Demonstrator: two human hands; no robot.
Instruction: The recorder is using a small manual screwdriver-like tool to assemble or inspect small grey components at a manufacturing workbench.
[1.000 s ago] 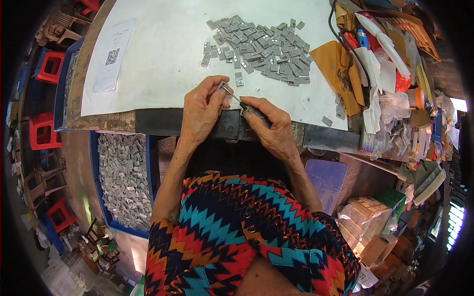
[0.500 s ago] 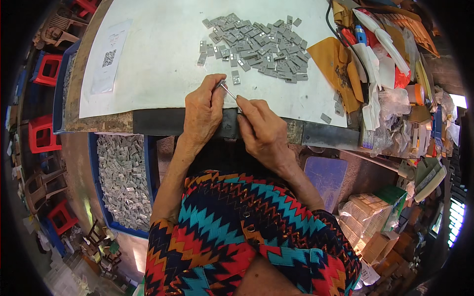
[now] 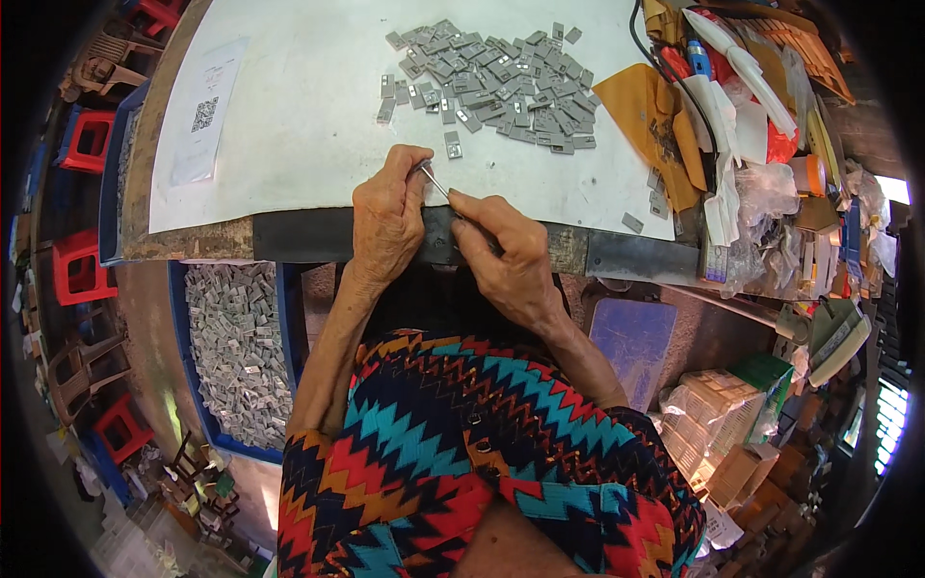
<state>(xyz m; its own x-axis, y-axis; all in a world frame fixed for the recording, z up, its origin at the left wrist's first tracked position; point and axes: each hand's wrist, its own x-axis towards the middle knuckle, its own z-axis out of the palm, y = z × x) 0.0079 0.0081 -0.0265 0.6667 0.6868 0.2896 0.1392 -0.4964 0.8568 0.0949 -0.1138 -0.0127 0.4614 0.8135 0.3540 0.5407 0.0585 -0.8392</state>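
Observation:
My left hand [image 3: 390, 212] is closed near the table's front edge, pinching a small grey piece [image 3: 422, 165] between thumb and fingertips, most of it hidden. In my right hand [image 3: 506, 252] is a thin metal-shafted hand tool [image 3: 436, 182]. Its tip meets the grey piece, and its grip is mostly covered by my fingers. Just beyond my hands a single grey rectangular piece [image 3: 453, 145] lies on the white sheet [image 3: 299, 125]. Farther off spreads a heap of similar grey pieces [image 3: 501, 87], flat and loosely piled.
Below the table at left stands a blue-sided bin [image 3: 183, 366] full of small grey pieces. Brown paper [image 3: 626, 96], plastic bags [image 3: 766, 207] and a dark cable [image 3: 644, 48] crowd the table's right side. A printed slip [image 3: 198, 144] lies at left. Red stools [image 3: 82, 265] stand beyond.
The view has shifted slightly, so the table and heap appear a little left and higher. Both hands keep their grip, with the tool still at the grey piece.

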